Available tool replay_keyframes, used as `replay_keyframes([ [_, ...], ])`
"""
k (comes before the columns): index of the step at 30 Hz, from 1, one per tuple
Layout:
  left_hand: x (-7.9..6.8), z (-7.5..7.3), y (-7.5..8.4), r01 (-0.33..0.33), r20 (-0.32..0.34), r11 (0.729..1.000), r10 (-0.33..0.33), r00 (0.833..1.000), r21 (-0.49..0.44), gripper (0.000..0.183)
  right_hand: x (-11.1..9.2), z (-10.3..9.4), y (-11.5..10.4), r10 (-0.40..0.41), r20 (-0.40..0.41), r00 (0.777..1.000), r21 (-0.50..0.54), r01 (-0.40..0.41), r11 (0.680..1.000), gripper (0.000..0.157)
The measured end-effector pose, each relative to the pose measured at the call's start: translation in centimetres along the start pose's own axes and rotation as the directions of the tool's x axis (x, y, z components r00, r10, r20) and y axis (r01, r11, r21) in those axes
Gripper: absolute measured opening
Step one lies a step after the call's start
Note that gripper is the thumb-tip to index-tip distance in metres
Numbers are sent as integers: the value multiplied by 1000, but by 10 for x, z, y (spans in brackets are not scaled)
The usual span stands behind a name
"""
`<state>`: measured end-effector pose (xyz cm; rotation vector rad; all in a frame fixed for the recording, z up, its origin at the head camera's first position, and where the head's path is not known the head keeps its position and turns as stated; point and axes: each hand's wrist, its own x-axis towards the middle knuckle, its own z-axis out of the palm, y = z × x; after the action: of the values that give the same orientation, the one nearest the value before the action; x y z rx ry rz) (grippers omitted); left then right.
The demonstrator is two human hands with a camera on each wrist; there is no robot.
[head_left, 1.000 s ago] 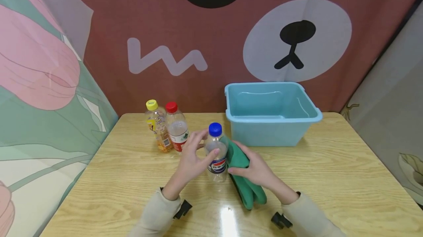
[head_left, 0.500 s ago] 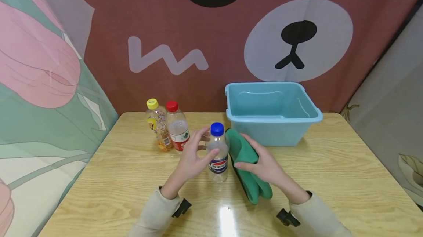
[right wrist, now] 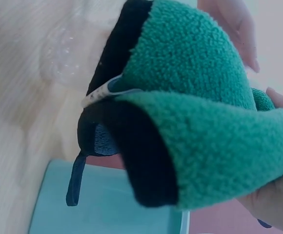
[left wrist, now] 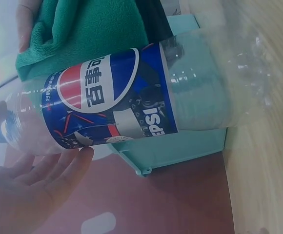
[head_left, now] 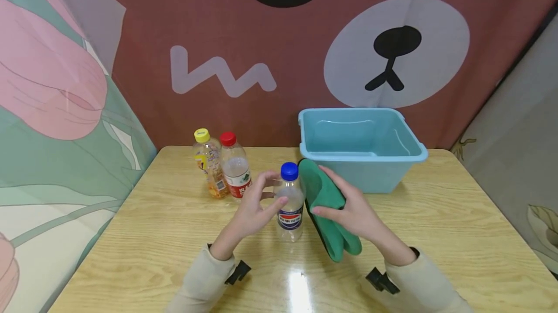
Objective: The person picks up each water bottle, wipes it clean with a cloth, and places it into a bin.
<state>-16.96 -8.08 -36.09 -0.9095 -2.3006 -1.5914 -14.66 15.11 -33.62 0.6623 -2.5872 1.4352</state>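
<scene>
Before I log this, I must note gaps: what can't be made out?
Print on the white tag: right wrist view, folded, too small.
Some fingers of the right hand: head view, behind the green cloth.
Near floor of the blue bin: head view, hidden by front wall.

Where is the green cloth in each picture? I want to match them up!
Head: the green cloth is just right of the middle, in the right hand, beside the blue-capped bottle.
Left wrist: at the top, left of the middle, behind the bottle.
Right wrist: big, from the middle to the right edge.
Shared landmark: the light-blue bin.
</scene>
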Motion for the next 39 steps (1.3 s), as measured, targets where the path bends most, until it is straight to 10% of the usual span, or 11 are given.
replay_keyframes([
  [39, 0, -2, -2, -22, 14, 1000, 22, 1000, -10, 46, 16, 16, -18, -69, 75, 995, -104, 76, 992, 74],
])
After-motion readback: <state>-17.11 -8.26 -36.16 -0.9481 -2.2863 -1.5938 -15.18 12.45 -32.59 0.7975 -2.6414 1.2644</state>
